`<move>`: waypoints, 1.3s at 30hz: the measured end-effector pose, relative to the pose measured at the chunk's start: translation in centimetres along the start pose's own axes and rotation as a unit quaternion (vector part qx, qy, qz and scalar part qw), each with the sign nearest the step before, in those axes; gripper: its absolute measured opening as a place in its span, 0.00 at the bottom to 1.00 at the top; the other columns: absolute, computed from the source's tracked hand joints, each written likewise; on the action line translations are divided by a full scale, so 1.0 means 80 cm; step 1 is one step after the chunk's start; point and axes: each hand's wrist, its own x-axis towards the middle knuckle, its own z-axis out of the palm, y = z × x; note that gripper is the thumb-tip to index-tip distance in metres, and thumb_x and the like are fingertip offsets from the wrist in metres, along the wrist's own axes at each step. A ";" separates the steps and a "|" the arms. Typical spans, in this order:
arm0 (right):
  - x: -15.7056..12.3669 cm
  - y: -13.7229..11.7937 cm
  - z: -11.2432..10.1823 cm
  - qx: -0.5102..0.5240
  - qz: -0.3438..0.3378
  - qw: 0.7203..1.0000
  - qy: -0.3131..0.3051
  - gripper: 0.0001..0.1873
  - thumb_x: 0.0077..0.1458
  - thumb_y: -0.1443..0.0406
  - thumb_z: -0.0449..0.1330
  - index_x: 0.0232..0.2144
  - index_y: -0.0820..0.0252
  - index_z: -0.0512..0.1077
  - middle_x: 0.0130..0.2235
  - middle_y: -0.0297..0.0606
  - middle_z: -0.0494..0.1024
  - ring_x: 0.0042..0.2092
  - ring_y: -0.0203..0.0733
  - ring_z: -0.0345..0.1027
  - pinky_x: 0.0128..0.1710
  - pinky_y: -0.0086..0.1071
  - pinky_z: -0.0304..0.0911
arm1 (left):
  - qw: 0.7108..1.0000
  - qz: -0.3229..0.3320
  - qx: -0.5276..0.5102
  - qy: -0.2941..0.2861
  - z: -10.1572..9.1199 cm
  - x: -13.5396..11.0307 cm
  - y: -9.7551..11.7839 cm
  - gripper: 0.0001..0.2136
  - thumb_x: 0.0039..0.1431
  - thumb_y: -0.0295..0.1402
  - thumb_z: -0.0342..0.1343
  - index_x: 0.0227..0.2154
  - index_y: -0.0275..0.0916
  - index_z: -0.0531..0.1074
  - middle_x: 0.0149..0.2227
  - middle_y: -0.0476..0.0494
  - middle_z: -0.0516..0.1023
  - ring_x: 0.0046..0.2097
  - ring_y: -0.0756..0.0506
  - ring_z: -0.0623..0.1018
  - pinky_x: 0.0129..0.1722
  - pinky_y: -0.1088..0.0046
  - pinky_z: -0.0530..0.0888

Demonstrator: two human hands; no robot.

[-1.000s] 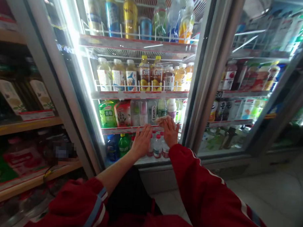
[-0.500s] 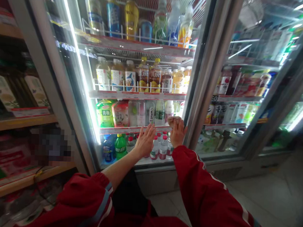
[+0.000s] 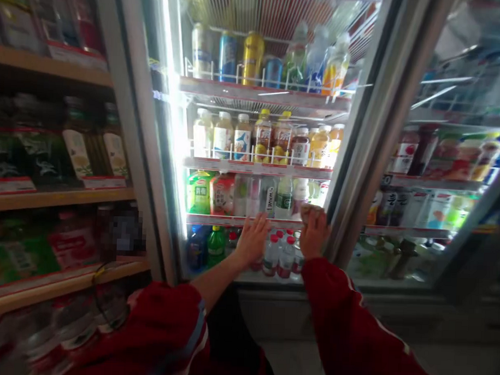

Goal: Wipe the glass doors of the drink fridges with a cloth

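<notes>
One crumpled beige cloth (image 3: 309,211) looks soft and light, best held mid-bunch; your right hand (image 3: 314,237) holds it, your left hand (image 3: 252,241) spreads wide.

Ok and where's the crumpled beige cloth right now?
In the head view, right of centre: the crumpled beige cloth is partly under the right hand, just left of the silver metal door frame.

PLACE: shop, drinks section | CENTRE: brightly lit glass-door drinks cooler (image 3: 383,132), its bottles (image 3: 223,134) and cans (image 3: 253,59) lined up in rows above price-label strips (image 3: 259,167) | RIGHT: second stocked cooler bay (image 3: 420,233) | LEFT: wooden shelves (image 3: 61,200) of bottled goods (image 3: 76,140), shelf-edge price tags (image 3: 104,182) below them
</notes>
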 end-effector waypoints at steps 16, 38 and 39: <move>0.013 -0.112 0.025 0.076 -0.076 0.993 0.040 0.29 0.54 0.68 0.51 0.59 0.64 0.59 0.64 0.54 0.50 0.65 0.57 0.42 0.58 0.57 0.45 | 0.993 -0.116 0.024 0.014 -0.024 -0.076 -0.104 0.28 0.54 0.28 0.45 0.60 0.29 0.53 0.65 0.34 0.49 0.66 0.39 0.48 0.62 0.50 0.49; -0.032 -0.269 0.030 0.177 -0.307 0.931 -0.086 0.29 0.55 0.71 0.50 0.59 0.51 0.59 0.63 0.40 0.58 0.66 0.47 0.39 0.63 0.55 0.29 | 0.969 -0.245 0.003 0.032 -0.024 -0.167 -0.173 0.28 0.50 0.25 0.49 0.57 0.32 0.57 0.63 0.31 0.55 0.65 0.37 0.54 0.61 0.47 0.54; -0.030 -0.271 0.030 0.180 -0.301 0.933 -0.087 0.29 0.55 0.71 0.50 0.59 0.51 0.59 0.63 0.40 0.58 0.66 0.47 0.40 0.63 0.55 0.28 | 0.970 -0.236 -0.006 0.050 -0.026 -0.162 -0.168 0.27 0.50 0.25 0.49 0.57 0.32 0.58 0.63 0.31 0.56 0.65 0.37 0.54 0.61 0.47 0.54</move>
